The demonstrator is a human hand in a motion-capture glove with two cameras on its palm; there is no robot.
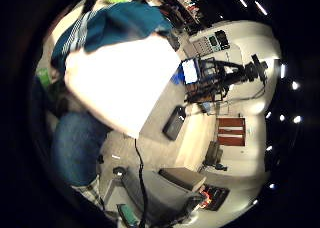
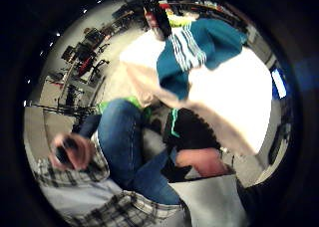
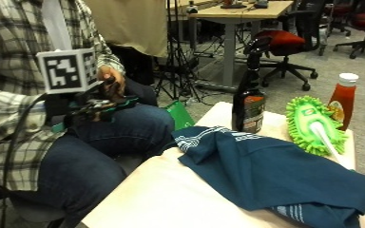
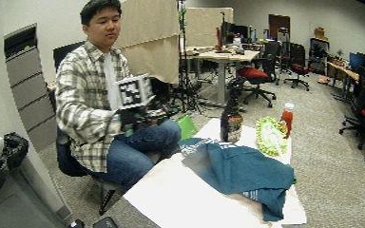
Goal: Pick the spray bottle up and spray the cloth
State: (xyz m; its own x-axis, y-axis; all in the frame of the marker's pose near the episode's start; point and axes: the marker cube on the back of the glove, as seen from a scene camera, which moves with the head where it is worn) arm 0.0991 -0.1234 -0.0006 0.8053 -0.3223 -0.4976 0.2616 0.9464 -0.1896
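Note:
A dark brown spray bottle [image 3: 249,104] with a black trigger head stands upright at the far side of the pale table [image 3: 170,194]. A teal cloth [image 3: 271,171] with white stripes lies crumpled across the table in front of the bottle. My gloved right hand [image 3: 100,105] hovers over my lap, left of the table and well short of the bottle, with its fingers relaxed and holding nothing. My bare other hand [image 3: 111,78] is just behind it. The palm views show the cloth [image 2: 199,48] and the bottle [image 2: 154,15] from a distance.
A green fluffy duster [image 3: 312,123] lies right of the bottle, with a red ketchup bottle [image 3: 342,97] behind it. A green object [image 3: 181,116] sits on the floor beside my knee. Desks and office chairs [image 3: 287,42] stand farther back.

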